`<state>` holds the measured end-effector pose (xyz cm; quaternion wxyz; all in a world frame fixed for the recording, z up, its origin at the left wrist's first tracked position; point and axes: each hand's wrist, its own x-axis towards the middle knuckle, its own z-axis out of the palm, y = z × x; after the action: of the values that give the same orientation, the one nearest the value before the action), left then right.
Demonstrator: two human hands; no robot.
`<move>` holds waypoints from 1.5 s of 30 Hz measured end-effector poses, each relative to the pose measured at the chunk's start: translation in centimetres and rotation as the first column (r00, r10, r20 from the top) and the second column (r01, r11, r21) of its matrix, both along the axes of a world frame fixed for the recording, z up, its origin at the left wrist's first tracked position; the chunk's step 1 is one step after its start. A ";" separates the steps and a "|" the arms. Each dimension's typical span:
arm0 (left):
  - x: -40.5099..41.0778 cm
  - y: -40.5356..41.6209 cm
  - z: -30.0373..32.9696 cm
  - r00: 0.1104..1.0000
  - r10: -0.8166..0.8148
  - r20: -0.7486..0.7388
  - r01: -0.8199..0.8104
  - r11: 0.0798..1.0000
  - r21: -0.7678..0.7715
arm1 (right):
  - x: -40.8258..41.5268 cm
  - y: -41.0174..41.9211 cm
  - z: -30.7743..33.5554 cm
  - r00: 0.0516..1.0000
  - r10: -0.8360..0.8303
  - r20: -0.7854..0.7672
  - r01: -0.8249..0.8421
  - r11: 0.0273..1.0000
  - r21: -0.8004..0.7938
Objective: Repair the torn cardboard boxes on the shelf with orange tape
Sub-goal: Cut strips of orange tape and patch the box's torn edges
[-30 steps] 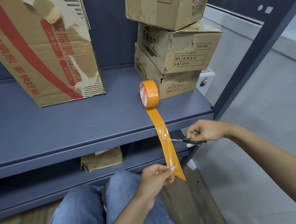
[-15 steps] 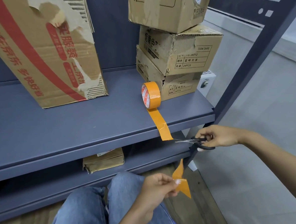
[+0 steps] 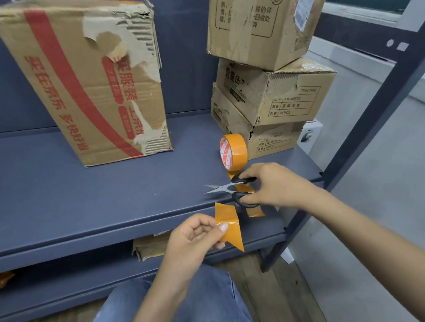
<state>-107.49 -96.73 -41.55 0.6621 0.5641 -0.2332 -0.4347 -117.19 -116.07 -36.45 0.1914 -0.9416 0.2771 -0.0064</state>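
Note:
A cut strip of orange tape (image 3: 227, 224) is pinched between thumb and fingers of my left hand (image 3: 195, 239), in front of the shelf's edge. My right hand (image 3: 276, 184) grips black-handled scissors (image 3: 229, 188) low over the shelf, blades slightly apart and pointing left. The orange tape roll (image 3: 233, 151) stands on edge on the blue shelf (image 3: 84, 198), its loose end (image 3: 255, 211) hanging over the front edge beneath the scissors. A large torn cardboard box with red print (image 3: 89, 81) stands at the left. Three smaller torn boxes (image 3: 269, 92) are stacked at the right.
A dark shelf post (image 3: 368, 116) slants down at the right. On the lower shelf lies a flattened cardboard piece (image 3: 149, 246). My knees in jeans (image 3: 190, 309) are below the hands. Grey floor lies to the right.
The tape was cut through; my left hand came away with the loose piece and lifted it. My right hand carried the scissors up and left over the shelf. The view moved closer.

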 end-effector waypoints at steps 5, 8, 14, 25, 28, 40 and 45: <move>2.1 0.7 1.7 0.997 0.037 0.060 -0.033 0.997 -0.067 | 4.6 1.0 -1.5 0.997 -0.083 -0.011 0.083 0.997 0.002; 3.2 0.9 1.7 0.995 0.074 0.062 -0.070 0.996 -0.055 | 6.4 1.3 -2.2 0.993 -0.117 -0.031 0.117 0.993 0.006; 4.2 0.9 1.1 0.993 0.114 0.033 -0.112 0.993 -0.042 | 7.3 1.6 -3.0 0.989 -0.127 -0.071 0.120 0.988 -0.098; 4.1 0.2 1.8 0.990 0.063 0.129 -0.053 0.995 -0.082 | 6.0 1.2 0.5 0.974 -0.216 0.066 0.102 0.680 0.726; 4.2 0.1 2.0 0.985 0.057 0.160 -0.045 0.996 -0.077 | 6.1 1.1 1.1 0.987 -0.144 0.067 0.037 0.620 0.783; 8.5 -2.0 5.1 0.937 0.197 0.290 -0.207 0.978 0.004 | 9.5 1.2 8.5 0.871 -0.044 0.489 -0.190 0.888 0.419; 11.4 -4.6 11.3 0.916 0.283 0.284 -0.257 0.958 -0.125 | 12.9 0.4 14.2 0.720 -0.008 0.694 -0.220 0.945 0.240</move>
<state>-96.10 -101.34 -30.25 0.6961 0.6214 -0.2690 -0.2385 -104.26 -115.72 -22.25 0.4234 -0.8451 0.1292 -0.2998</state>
